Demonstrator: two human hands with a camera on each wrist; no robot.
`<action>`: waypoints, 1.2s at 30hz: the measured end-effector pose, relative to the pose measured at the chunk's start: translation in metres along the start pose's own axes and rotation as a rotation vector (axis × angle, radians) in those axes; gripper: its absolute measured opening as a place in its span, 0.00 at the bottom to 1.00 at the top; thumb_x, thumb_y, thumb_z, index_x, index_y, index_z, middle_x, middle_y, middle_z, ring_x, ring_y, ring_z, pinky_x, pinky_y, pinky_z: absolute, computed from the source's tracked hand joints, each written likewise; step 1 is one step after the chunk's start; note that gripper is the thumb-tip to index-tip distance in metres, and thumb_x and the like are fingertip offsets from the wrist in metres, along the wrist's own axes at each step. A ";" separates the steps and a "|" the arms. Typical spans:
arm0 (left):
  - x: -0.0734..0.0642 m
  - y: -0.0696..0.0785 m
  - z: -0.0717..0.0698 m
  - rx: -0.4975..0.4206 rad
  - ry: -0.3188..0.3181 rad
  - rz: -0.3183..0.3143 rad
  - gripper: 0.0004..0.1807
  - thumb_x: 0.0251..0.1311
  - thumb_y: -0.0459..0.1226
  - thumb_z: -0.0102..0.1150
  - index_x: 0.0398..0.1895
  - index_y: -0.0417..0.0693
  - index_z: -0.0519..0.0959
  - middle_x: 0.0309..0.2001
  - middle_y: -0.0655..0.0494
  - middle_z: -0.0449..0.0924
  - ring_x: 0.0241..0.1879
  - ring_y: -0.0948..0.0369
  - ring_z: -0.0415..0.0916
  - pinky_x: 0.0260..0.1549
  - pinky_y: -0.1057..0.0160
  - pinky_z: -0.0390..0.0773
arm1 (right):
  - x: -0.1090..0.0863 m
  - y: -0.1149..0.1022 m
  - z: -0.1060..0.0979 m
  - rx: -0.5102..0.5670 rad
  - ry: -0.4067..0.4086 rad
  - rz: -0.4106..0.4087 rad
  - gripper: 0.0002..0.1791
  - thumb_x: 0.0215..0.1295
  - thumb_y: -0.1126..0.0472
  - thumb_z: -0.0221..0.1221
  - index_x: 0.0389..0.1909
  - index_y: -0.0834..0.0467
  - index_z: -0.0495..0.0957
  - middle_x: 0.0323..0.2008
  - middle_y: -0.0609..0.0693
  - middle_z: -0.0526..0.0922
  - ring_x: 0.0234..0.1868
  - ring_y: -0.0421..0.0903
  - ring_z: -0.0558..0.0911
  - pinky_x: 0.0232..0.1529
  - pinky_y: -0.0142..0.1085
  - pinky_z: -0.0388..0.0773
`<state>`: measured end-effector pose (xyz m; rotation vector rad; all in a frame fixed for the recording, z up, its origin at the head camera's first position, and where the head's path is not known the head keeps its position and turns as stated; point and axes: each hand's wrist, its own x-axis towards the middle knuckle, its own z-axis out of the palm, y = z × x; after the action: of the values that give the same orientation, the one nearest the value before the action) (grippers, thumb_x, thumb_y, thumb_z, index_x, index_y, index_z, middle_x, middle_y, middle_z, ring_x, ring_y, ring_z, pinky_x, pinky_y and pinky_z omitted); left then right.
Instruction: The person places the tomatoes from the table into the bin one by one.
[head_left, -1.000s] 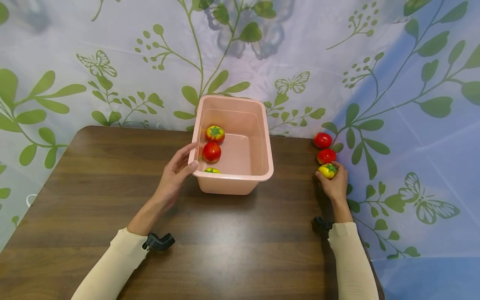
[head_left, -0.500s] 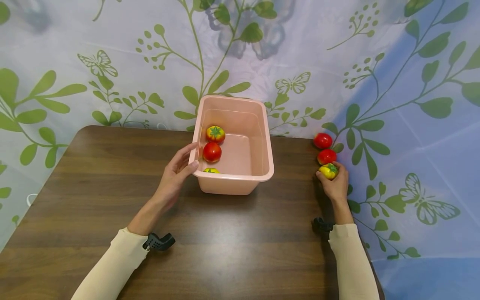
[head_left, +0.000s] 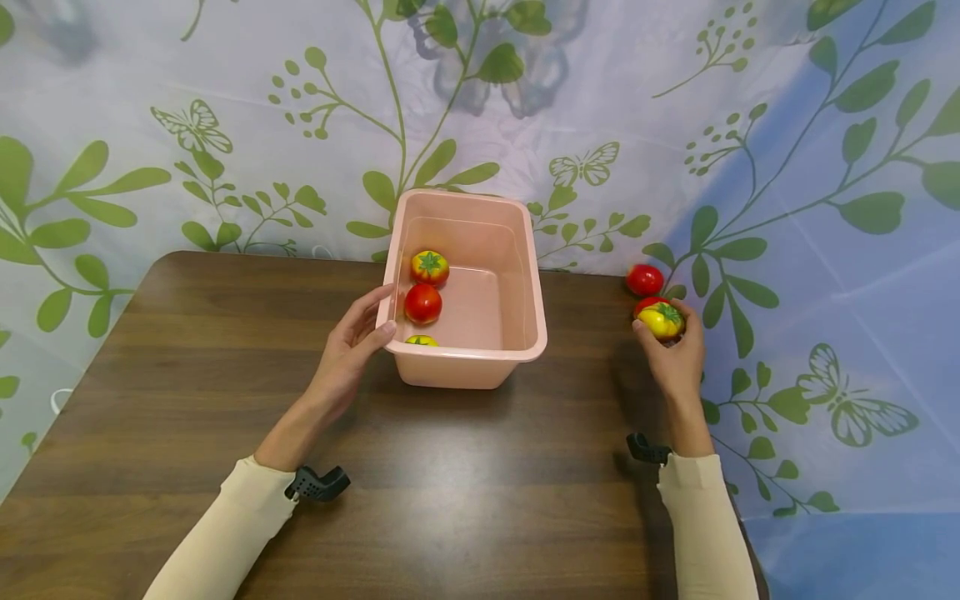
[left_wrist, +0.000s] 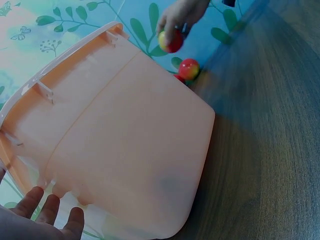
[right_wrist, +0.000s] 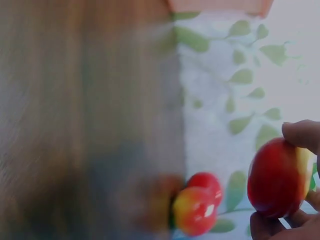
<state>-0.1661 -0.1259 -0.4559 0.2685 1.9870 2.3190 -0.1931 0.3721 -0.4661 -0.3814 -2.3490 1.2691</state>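
Note:
At the right side of the table my right hand (head_left: 681, 358) pinches a glossy tomato (head_left: 662, 321), yellow with a green leafy top and red lower down. In the right wrist view this tomato (right_wrist: 275, 180) sits between thumb (right_wrist: 302, 136) and fingers, apart from two others. A red tomato (head_left: 645, 280) lies behind it, and a second red tomato (head_left: 642, 305) is partly covered. My left hand (head_left: 348, 337) holds the left rim of a pink plastic bin (head_left: 468, 355); its fingertips (left_wrist: 50, 206) lie along the outer wall in the left wrist view.
Inside the bin lie a yellow-red tomato (head_left: 430, 267), a red tomato (head_left: 423, 304) and a yellow one (head_left: 422, 341) mostly hidden by the front wall. Patterned curtains (head_left: 300, 125) hang behind and right of the brown wooden table (head_left: 487, 475).
My right hand has lifted the yellow-red tomato, shifting slightly farther back, and it now overlaps more of the red one behind. The left hand and bin have stayed put.

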 end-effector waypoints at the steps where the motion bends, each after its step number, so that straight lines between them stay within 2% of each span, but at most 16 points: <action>1: 0.000 0.000 0.000 -0.002 0.001 0.001 0.31 0.80 0.38 0.56 0.83 0.62 0.65 0.84 0.56 0.60 0.82 0.54 0.61 0.84 0.39 0.59 | -0.002 -0.006 -0.001 0.018 0.007 -0.009 0.41 0.67 0.51 0.73 0.78 0.49 0.68 0.73 0.55 0.73 0.62 0.44 0.73 0.58 0.26 0.73; 4: 0.000 0.000 0.000 -0.005 0.001 0.002 0.31 0.80 0.38 0.56 0.83 0.62 0.65 0.85 0.58 0.60 0.83 0.53 0.59 0.84 0.38 0.59 | -0.009 -0.025 -0.002 0.072 0.025 -0.059 0.40 0.66 0.54 0.74 0.77 0.49 0.69 0.73 0.53 0.74 0.61 0.39 0.74 0.55 0.22 0.73; 8: 0.000 0.001 -0.001 0.006 0.003 0.005 0.31 0.79 0.40 0.57 0.83 0.63 0.65 0.85 0.59 0.58 0.84 0.52 0.58 0.84 0.37 0.59 | -0.027 -0.065 -0.005 0.164 0.027 -0.146 0.38 0.65 0.62 0.73 0.76 0.57 0.70 0.71 0.57 0.75 0.58 0.36 0.74 0.55 0.22 0.73; 11: 0.000 0.001 -0.001 0.015 0.006 0.005 0.31 0.79 0.41 0.57 0.82 0.64 0.66 0.85 0.60 0.59 0.84 0.51 0.58 0.83 0.36 0.60 | -0.037 -0.087 -0.007 0.210 0.020 -0.194 0.37 0.65 0.66 0.71 0.75 0.63 0.70 0.69 0.61 0.76 0.55 0.36 0.75 0.54 0.23 0.74; 16: 0.000 -0.001 -0.002 0.017 0.007 0.001 0.31 0.79 0.40 0.56 0.83 0.64 0.65 0.85 0.59 0.58 0.84 0.50 0.58 0.83 0.36 0.60 | -0.039 -0.091 -0.006 0.215 0.022 -0.216 0.38 0.64 0.67 0.71 0.74 0.66 0.70 0.67 0.62 0.76 0.54 0.36 0.75 0.53 0.22 0.74; 25: 0.000 -0.001 0.000 0.012 0.001 0.002 0.31 0.80 0.40 0.56 0.83 0.64 0.66 0.85 0.57 0.58 0.84 0.49 0.58 0.83 0.36 0.59 | -0.038 -0.093 -0.005 0.199 0.008 -0.199 0.38 0.65 0.65 0.71 0.75 0.63 0.70 0.68 0.59 0.75 0.55 0.35 0.75 0.53 0.21 0.74; 29: 0.000 -0.001 0.000 0.010 0.000 0.004 0.31 0.80 0.40 0.56 0.83 0.64 0.65 0.85 0.57 0.58 0.84 0.48 0.57 0.83 0.35 0.59 | -0.040 -0.103 0.000 0.213 -0.007 -0.242 0.37 0.64 0.66 0.71 0.74 0.60 0.72 0.66 0.56 0.76 0.53 0.36 0.76 0.50 0.21 0.76; 32: 0.000 -0.001 -0.001 0.011 0.003 0.006 0.31 0.80 0.40 0.56 0.83 0.64 0.65 0.85 0.57 0.58 0.85 0.47 0.57 0.83 0.35 0.59 | -0.043 -0.116 0.006 0.248 -0.049 -0.286 0.36 0.64 0.67 0.71 0.74 0.58 0.73 0.64 0.56 0.77 0.51 0.38 0.78 0.48 0.21 0.79; 36: 0.000 -0.001 0.000 0.013 0.006 0.003 0.31 0.80 0.40 0.56 0.82 0.64 0.66 0.85 0.57 0.59 0.84 0.46 0.57 0.83 0.36 0.60 | -0.047 -0.129 0.018 0.263 -0.106 -0.338 0.36 0.63 0.69 0.72 0.73 0.61 0.72 0.65 0.61 0.77 0.53 0.38 0.78 0.53 0.21 0.80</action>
<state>-0.1665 -0.1260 -0.4573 0.2653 2.0064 2.3125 -0.1651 0.2687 -0.3776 0.1637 -2.1707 1.4291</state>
